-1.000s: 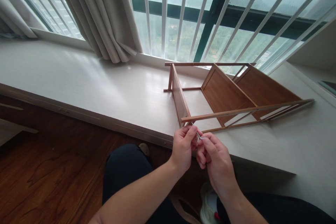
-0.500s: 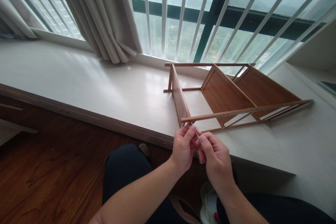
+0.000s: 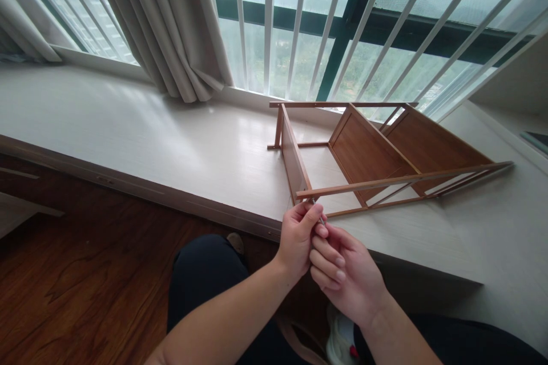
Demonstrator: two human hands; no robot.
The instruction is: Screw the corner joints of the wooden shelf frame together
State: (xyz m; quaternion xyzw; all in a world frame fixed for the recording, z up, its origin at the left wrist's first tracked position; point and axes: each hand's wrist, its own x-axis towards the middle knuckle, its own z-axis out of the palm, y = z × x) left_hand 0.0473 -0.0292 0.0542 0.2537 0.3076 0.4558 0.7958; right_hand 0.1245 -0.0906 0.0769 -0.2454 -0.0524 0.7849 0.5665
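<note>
A brown wooden shelf rack [image 3: 372,154] lies on its side on the pale window ledge, its near left corner directly above my hands. My left hand [image 3: 297,242] is closed near that corner, thumb and fingers pinching a thin metal rod [image 3: 322,219]. The rod's upper end reaches the underside of the rack's near rail; whether it sits in a hole is hidden. My right hand [image 3: 353,271] is closed too, with its palm turned up and fingers curled. Its fingertips are at the lower end of the rod, touching my left hand.
The pale ledge [image 3: 192,142] runs along a barred window [image 3: 282,40] with a grey curtain [image 3: 171,28]. At the right, the rack's far end rests close to a pale wall [image 3: 505,228]. Below are a dark wood floor [image 3: 98,279], my knees and a white shoe [image 3: 338,336].
My right hand has rolled over, from its back facing up to its palm and curled fingers showing. My left hand, the rod's upper end and the rack have stayed nearly in place.
</note>
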